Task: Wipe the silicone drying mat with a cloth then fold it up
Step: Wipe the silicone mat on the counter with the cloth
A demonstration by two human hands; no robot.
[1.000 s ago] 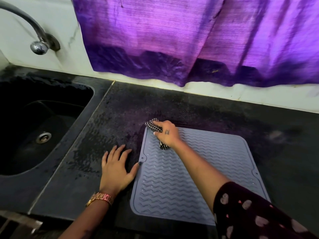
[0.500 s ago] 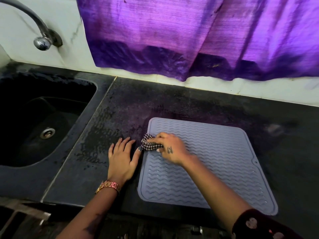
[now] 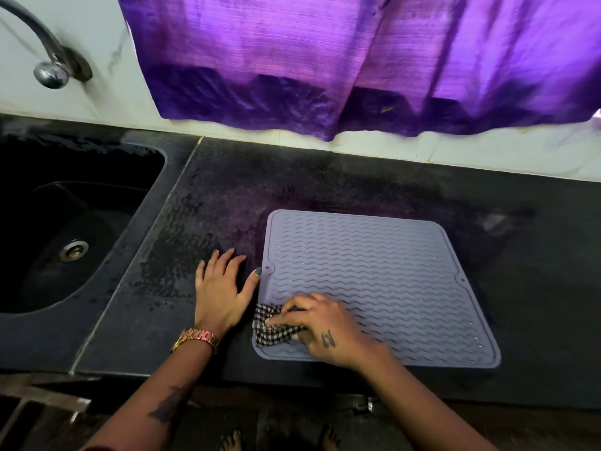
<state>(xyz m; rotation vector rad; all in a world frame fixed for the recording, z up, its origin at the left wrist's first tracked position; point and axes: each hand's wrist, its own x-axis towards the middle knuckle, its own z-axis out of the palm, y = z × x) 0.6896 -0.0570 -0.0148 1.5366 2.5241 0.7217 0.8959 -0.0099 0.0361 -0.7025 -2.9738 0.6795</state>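
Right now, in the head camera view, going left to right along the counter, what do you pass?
Sink drain → left hand, flat on the counter → checked cloth, gripped by the right hand → bare ridged part of the silicone drying mat.

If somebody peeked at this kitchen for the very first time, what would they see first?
Probably the big purple curtain hanging along the wall at the back, glowing over the dark counter. Next, the pale grey mat lying flat on the counter, with the right hand pressing a checked cloth on its near left corner. The left hand rests flat on the counter beside the mat, thumb at its edge.
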